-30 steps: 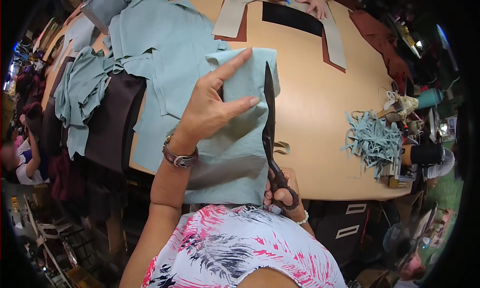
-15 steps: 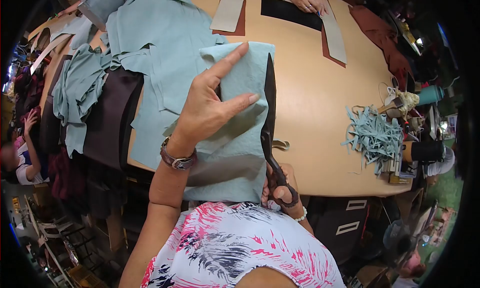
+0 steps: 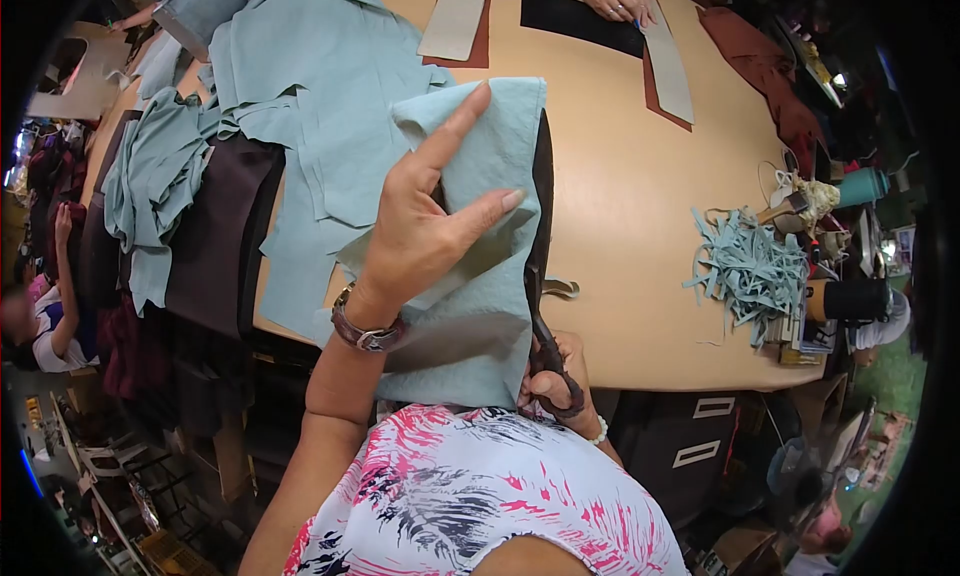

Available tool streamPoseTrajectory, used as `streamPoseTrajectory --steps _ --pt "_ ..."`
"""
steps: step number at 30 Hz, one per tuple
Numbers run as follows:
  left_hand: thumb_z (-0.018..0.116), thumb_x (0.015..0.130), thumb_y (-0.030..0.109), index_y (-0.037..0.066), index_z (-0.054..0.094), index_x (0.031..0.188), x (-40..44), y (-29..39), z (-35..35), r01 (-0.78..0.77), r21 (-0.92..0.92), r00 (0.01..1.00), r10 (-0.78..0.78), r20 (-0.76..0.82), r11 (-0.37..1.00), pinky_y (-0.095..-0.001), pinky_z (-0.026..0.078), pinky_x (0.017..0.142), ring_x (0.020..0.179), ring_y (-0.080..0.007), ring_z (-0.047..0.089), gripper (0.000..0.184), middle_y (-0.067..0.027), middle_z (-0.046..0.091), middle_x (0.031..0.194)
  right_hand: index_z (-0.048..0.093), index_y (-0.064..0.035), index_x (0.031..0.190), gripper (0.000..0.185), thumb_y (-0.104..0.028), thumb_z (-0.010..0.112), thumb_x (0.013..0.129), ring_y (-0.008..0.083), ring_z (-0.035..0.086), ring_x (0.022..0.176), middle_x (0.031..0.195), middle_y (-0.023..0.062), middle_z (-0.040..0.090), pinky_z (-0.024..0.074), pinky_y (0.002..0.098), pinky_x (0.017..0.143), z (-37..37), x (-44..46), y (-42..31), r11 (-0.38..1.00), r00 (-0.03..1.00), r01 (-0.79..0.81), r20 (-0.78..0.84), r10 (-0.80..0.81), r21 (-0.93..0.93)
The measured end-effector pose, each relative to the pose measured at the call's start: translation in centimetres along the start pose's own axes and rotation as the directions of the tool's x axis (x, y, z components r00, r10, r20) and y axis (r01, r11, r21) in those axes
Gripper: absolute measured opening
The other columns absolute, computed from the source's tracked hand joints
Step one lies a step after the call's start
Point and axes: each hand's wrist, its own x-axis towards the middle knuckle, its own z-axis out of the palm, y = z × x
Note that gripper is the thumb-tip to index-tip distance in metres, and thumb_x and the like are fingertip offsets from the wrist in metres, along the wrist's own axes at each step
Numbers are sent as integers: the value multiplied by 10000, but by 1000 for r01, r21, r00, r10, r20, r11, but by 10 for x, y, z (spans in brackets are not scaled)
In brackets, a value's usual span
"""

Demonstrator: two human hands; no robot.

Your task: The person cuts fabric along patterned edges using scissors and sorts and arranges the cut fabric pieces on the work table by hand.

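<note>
The left hand (image 3: 425, 216) lies on the near face of a pale blue-green leather piece (image 3: 490, 266) (leather by the look of it), thumb and forefinger spread wide; the other 3 fingers are largely hidden, so I cannot tell whether they pinch the piece from behind. The right hand (image 3: 572, 354) is closed around the handles of dark metal scissors (image 3: 545, 341), low by the person's torso. The piece is held up at the near edge of the tan worktable (image 3: 640, 276), between the person and the tabletop, with its top end tilted over and folds across its lower half.

Judging from how things lie, this piece is partway through cutting: the blades run along its right edge, which reaches a little beyond the tips at the top. How much of that edge is already cut is hidden. A tangled heap of matching thin strips (image 3: 745, 276) at the table's right side points to a good deal of trimming done, though not necessarily on this piece. To the left, broad matching leather sheets (image 3: 320, 116) lie flat and overlapping, and a crumpled bundle (image 3: 155, 176) rests on dark brown material (image 3: 220, 236); whether these 2 groups are trimmed, I cannot tell.
</note>
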Motion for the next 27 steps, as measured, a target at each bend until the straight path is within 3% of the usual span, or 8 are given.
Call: streamPoseTrajectory --steps 18,27 --pt "685 697 1 -31 373 1306 -3 -3 3 35 -36 999 -35 6 999 -251 400 884 1023 -111 516 685 -161 537 1207 507 -37 661 311 -220 754 703 60 500 428 521 1 513 365 185 387 2 -3 4 997 997 -10 -75 4 -83" --pt "691 700 10 -56 371 1296 -5 -9 9 -2 -102 999 -2 -35 995 -262 352 954 1144 -159 462 679 -169 470 1282 504 -37 660 302 -200 753 709 53 490 423 506 -12 498 361 188 386 3 -2 6 995 996 9 -86 -17 -94"
